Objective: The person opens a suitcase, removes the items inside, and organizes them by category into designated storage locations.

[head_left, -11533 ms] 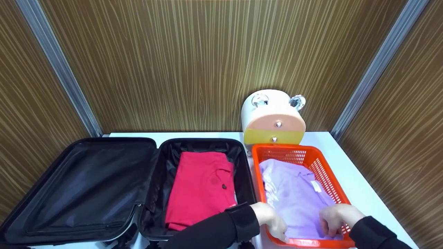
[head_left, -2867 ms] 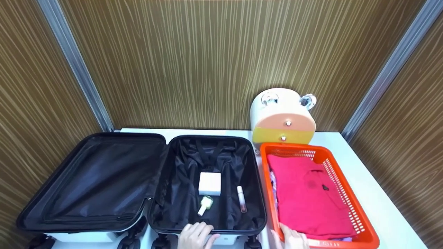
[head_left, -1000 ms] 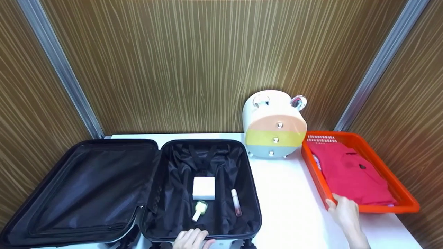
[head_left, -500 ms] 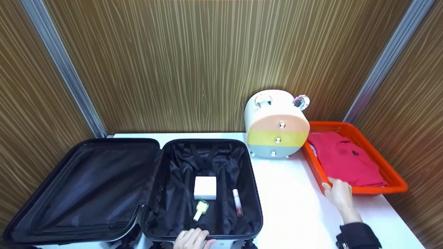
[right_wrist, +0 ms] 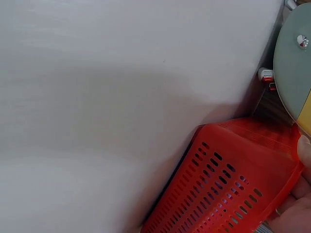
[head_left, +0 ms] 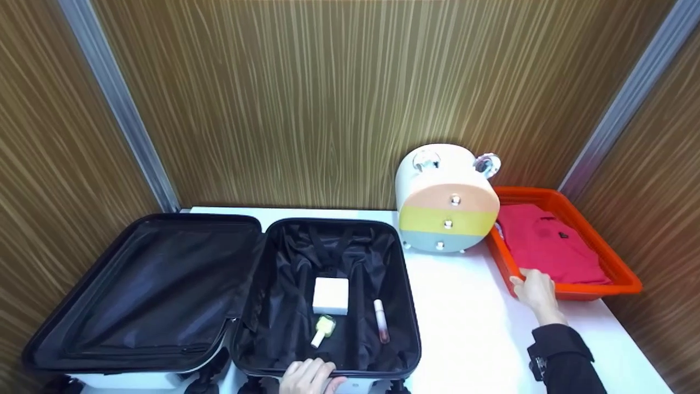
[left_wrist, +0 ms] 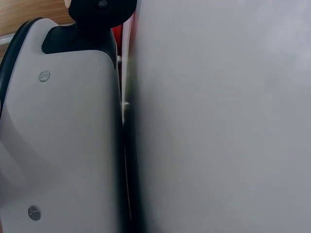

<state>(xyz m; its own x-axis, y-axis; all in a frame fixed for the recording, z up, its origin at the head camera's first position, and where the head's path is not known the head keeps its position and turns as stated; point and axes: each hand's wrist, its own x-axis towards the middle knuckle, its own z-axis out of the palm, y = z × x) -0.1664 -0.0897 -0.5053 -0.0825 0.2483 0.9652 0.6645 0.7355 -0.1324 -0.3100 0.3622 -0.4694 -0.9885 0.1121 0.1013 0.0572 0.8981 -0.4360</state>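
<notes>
My right hand (head_left: 537,290) grips the near left corner of the orange plastic basket (head_left: 623,278). In the right wrist view its thumb lies on the basket's rim, with fingers (right_wrist: 297,216) beneath. A folded red shirt (head_left: 547,254) lies inside, and a sliver of purple cloth shows at its left edge. My left hand (head_left: 309,377) holds the front rim of the opened black-lined suitcase (head_left: 290,284), fingers bent over the edge. Inside are a small white box (head_left: 331,295), a yellow-green nail polish bottle (head_left: 324,328) and a lip gloss tube (head_left: 381,323). The left wrist view shows only the white suitcase shell (left_wrist: 73,136).
A round-topped cabinet (head_left: 448,219) with pink, yellow and grey-blue drawers stands at the back, close by the basket's left side. The suitcase lid (head_left: 153,290) lies open at the left. White tabletop (head_left: 454,317) separates suitcase and basket. Wood-grain walls (head_left: 306,109) enclose the back and sides.
The red shirt went from the suitcase onto the purple garment in the basket, exposing the small items. My right hand has slid the basket rightward, then back beside the cabinet. My left hand stays on the rim.
</notes>
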